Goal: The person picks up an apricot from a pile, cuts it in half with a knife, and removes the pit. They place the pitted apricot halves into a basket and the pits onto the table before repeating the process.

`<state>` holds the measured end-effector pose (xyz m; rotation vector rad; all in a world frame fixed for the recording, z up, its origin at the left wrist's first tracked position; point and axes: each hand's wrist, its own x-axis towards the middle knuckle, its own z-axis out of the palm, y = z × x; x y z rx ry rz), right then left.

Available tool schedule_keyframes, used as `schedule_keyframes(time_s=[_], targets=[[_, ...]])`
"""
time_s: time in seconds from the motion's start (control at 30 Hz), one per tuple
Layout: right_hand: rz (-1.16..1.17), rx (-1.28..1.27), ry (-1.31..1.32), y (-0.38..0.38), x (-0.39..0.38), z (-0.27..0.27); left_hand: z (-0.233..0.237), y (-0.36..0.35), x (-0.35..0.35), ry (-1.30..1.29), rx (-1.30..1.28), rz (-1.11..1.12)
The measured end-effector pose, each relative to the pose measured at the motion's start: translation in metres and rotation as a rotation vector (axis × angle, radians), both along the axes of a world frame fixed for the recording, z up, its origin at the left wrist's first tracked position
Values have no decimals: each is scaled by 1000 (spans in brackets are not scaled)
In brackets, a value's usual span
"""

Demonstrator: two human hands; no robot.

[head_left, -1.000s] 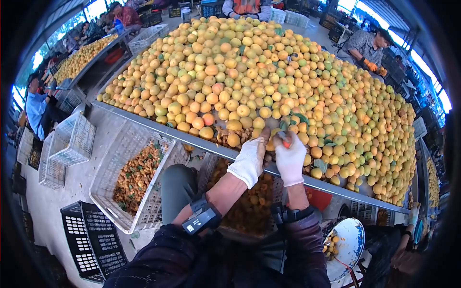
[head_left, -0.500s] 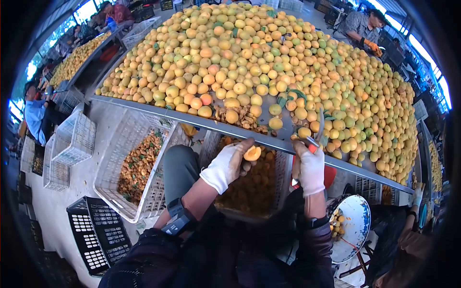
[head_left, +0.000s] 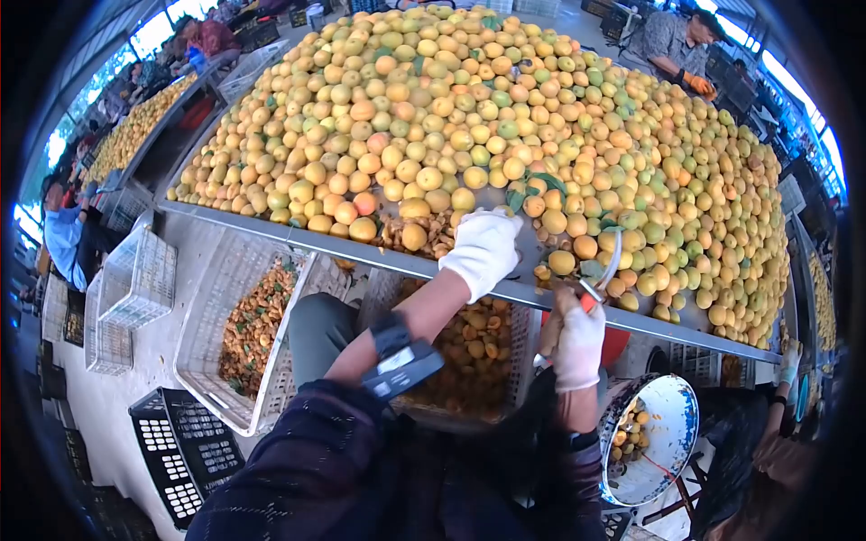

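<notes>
White cloth gloves cover the left hand (head_left: 484, 248) and right hand (head_left: 577, 338), the knife (head_left: 588, 296) has a shiny metal blade, the table rim (head_left: 271, 232) is dull grey metal, the crate (head_left: 216, 298) white plastic mesh, and the apricots (head_left: 451, 108) matt-skinned.

Pale concrete floor (head_left: 108, 397); bright windows (head_left: 155, 22) (daylight glaring) at the edges; white crates (head_left: 135, 279) around.

A white crate (head_left: 209, 298) sits tilted under the table edge at left, its floor strewn with brown pits (head_left: 257, 316). A black crate (head_left: 171, 446) lies on the floor just beside it, and empty white crates (head_left: 135, 279) stand farther left. A white bowl (head_left: 672, 424) at lower right holds some fruit pieces. A person in blue (head_left: 61, 239) sits far left; another in orange gloves (head_left: 672, 41) works at the far corner.
</notes>
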<state>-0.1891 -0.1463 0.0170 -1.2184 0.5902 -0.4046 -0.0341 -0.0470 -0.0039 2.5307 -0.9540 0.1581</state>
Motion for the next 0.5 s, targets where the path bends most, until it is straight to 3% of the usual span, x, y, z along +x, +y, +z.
schedule_keyframes(time_s=[0.03,0.1,0.13,0.17,0.23,0.27,0.33,0.37,0.4,0.43,0.5], targets=[[29,18,56,1,-6,2,-10,-8,10,90,140,-26],[8,-98,15,-5,-13,-23,9,-6,11,230,91,3],[43,-227,-7,-9,-18,-27,26,0,6,526,-97,68],[33,-220,-8,-8,-20,-22,26,8,2,578,-321,90],[131,-95,-40,3,-26,-2,15,21,-5,1330,-1133,65],[145,-199,-53,11,-24,4,9,27,-8,1320,-1136,71],[186,-383,-89,28,-23,6,0,39,-20,1646,-1473,-198],[224,-472,-79,33,-21,1,2,42,-32,1640,-1477,-198],[203,-756,-87,40,-16,3,9,41,-46,1654,-1568,-224],[260,-681,19,49,-20,16,16,42,-60,1669,-1660,-251],[163,-844,-150,58,-19,6,20,50,-81,1597,-1570,-248]])
